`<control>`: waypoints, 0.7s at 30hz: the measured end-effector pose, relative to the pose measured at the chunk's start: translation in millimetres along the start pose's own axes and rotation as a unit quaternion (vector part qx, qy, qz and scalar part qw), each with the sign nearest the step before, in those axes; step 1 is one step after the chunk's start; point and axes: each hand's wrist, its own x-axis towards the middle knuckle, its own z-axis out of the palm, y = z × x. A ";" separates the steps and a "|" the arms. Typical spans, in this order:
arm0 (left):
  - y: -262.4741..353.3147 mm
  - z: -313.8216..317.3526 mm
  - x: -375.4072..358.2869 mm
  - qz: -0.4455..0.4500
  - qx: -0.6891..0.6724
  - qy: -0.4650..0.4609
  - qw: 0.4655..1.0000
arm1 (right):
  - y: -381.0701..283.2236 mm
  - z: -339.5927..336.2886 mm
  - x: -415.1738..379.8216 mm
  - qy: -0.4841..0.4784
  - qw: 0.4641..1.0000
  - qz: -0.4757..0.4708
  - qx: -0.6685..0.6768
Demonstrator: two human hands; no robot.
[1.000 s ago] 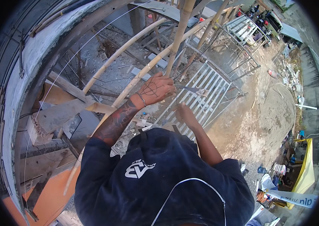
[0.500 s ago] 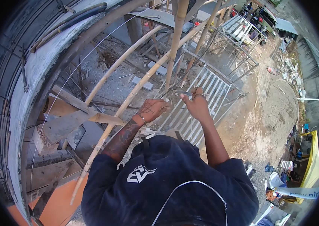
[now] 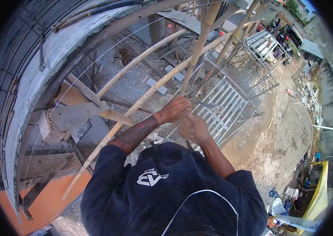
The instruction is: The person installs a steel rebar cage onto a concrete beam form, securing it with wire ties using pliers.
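Note:
My left hand [image 3: 175, 109], with a bracelet at its wrist, is closed at the lower end of the upright bamboo pole [image 3: 190, 74]. My right hand [image 3: 193, 126] is a fist just below and to the right, close against the left fingers. A thin dark strand [image 3: 179, 128] curves beside the right fist. Past the knuckles, a grey, flat, pointed piece [image 3: 208, 104] overlaps the slatted metal frame [image 3: 229, 103]. I cannot tell what lies inside either closed hand.
A long slanting bamboo pole [image 3: 145, 96] crosses to my left, beside a curved bamboo pole [image 3: 135, 59]. A concrete edge [image 3: 48, 76] with rebar runs along the far left. Below are rubble ground [image 3: 131, 82], pale blocks [image 3: 156, 86] and a sand pile [image 3: 292, 129].
My right hand has come down and left to meet my left hand, turning into a fist. My left hand has shifted slightly right and up. The whole view has turned a little.

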 end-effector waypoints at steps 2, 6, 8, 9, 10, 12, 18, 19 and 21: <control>9.8 6.3 -4.7 -0.052 -0.045 -0.014 0.998 | -11.6 -9.4 0.7 0.011 0.999 -0.024 -0.033; 16.1 -13.8 9.8 -0.136 -0.057 -0.091 0.985 | 14.2 -11.7 -3.0 0.037 0.882 -0.061 -0.465; 33.7 -23.7 24.7 0.012 0.033 -0.004 0.999 | 23.2 -6.2 -4.6 -0.060 0.702 -0.037 -0.709; 41.3 -34.4 29.0 0.009 0.033 -0.003 0.999 | 27.9 -13.6 -2.2 -0.063 0.702 -0.036 -0.708; 49.8 -46.8 30.6 -0.002 0.098 -0.001 0.995 | 36.4 -26.9 1.3 -0.050 0.645 -0.018 -0.762; 63.6 -69.8 22.0 -0.009 0.159 -0.003 0.987 | 29.1 -31.7 4.7 -0.005 0.572 0.026 -0.820; 64.5 -67.9 -47.6 -0.410 -0.255 -0.067 0.873 | 54.3 -51.3 20.6 -0.016 0.556 -0.066 -0.828; 59.9 -69.9 -46.0 -0.419 -0.355 -0.165 0.820 | 54.5 -36.8 24.9 -0.079 0.562 -0.098 -0.818; 61.7 -71.7 -54.4 -0.422 -0.447 -0.245 0.749 | 56.0 -15.9 32.9 -0.155 0.564 -0.129 -0.801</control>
